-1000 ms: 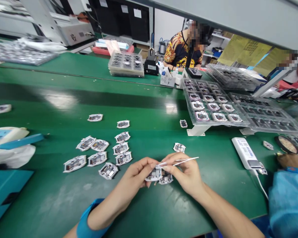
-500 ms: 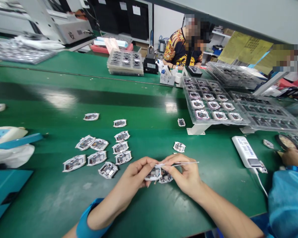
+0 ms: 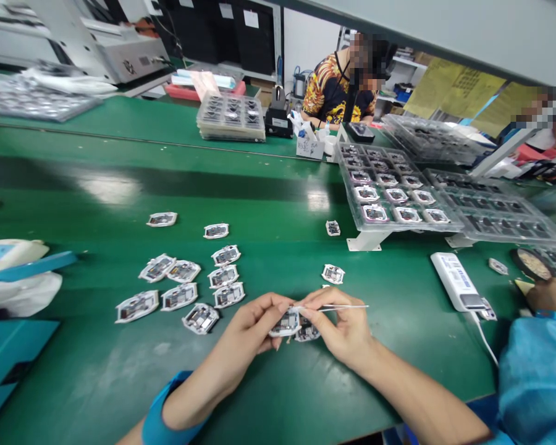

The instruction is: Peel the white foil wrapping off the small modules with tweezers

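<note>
Near the front of the green bench, my left hand pinches a small white-framed circuit module between thumb and fingers. My right hand is closed on a thin white stick, its free end sticking out to the right. The stick's other end is hidden at the module's top edge, where my fingertips meet. A second module shows just right of the first, beneath my right thumb; whether it is held or lies on the bench, I cannot tell. Several similar modules lie on my left.
A clear tray of modules stands raised at the right. Below it lies a white device with a cable. A co-worker's blue sleeve is at far right. A teal box and a white bag sit left.
Modules along the farther strip of the green surface have shifted left. My hands keep nearly the same hold at the module. The co-worker's hand at far right has moved slightly.
</note>
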The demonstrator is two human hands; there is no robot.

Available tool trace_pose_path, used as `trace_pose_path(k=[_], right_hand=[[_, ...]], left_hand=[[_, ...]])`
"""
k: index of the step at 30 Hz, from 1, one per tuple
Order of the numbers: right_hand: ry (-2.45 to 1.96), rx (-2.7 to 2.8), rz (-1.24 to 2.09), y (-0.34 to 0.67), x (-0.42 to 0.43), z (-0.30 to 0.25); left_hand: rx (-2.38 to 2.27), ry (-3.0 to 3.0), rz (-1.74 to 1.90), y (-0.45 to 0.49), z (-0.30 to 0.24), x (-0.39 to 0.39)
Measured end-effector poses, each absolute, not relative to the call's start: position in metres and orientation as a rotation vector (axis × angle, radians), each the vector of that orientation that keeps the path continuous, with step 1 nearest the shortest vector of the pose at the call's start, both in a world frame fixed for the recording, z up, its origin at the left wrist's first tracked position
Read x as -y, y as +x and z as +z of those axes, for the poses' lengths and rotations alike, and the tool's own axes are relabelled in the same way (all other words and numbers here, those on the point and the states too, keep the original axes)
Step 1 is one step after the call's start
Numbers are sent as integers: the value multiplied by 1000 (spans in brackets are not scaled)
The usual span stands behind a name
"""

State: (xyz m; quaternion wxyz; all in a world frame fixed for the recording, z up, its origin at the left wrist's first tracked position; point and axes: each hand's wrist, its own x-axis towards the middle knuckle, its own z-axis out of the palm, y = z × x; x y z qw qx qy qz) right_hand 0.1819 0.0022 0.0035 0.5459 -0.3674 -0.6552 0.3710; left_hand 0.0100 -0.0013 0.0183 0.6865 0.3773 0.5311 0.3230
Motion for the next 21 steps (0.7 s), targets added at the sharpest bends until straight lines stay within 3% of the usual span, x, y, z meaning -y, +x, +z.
trace_pose_path(k=[9, 15, 21], right_hand=[[-801, 1404, 961, 179, -4, -3], [-787, 1538, 817, 180, -5, -1], [-929, 1475, 844, 184, -13, -4]], left_hand=[[-1103, 843, 783, 8, 20, 0], [-1128, 804, 765, 10, 21, -1], [-1061, 1093, 687, 0, 16, -15]])
